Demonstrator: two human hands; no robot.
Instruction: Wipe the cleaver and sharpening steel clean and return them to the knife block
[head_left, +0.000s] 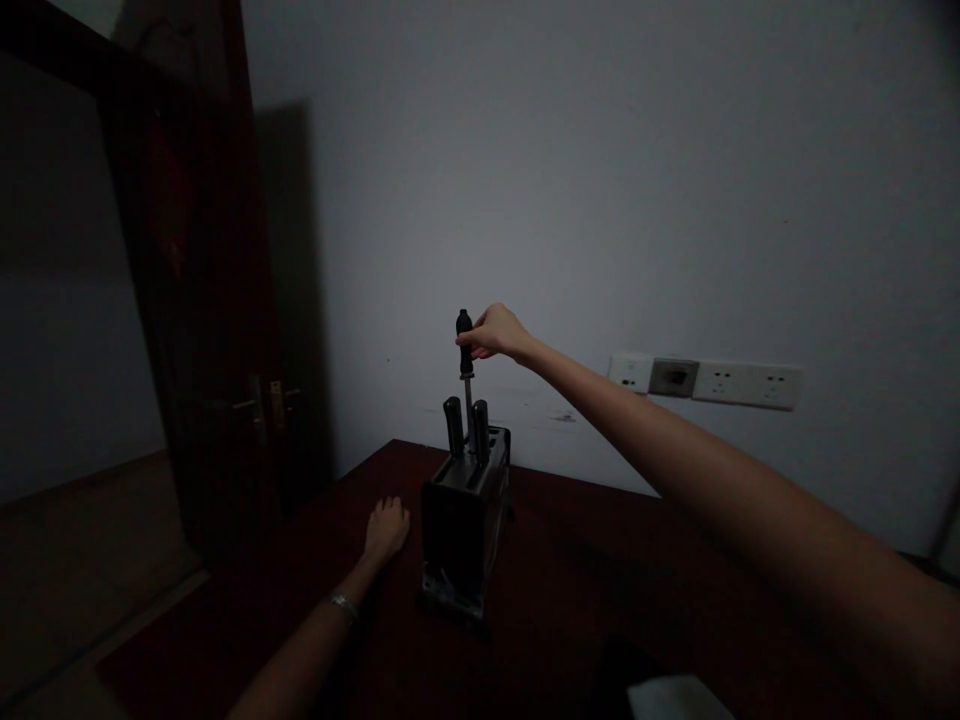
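Note:
My right hand [491, 332] grips the black handle of a sharpening steel [464, 345] between thumb and fingers. Its thin metal rod runs down, nearly upright, into the top of a dark knife block [454, 540]; the lower end of the rod is hidden. Two knives stand in the block by the rod, one with its dark handle [454, 425] on the left, the other with its handle [481, 430] on the right. To the left of the block, my left hand [388, 528] lies on the tabletop with nothing in it, fingers slightly apart.
The dark red table [570, 600] reaches back to a pale wall [600, 200]. Sockets and a switch panel [720, 382] are on the wall at right. A dark door [217, 300] stands at left. Something whitish [675, 697] shows at the bottom edge.

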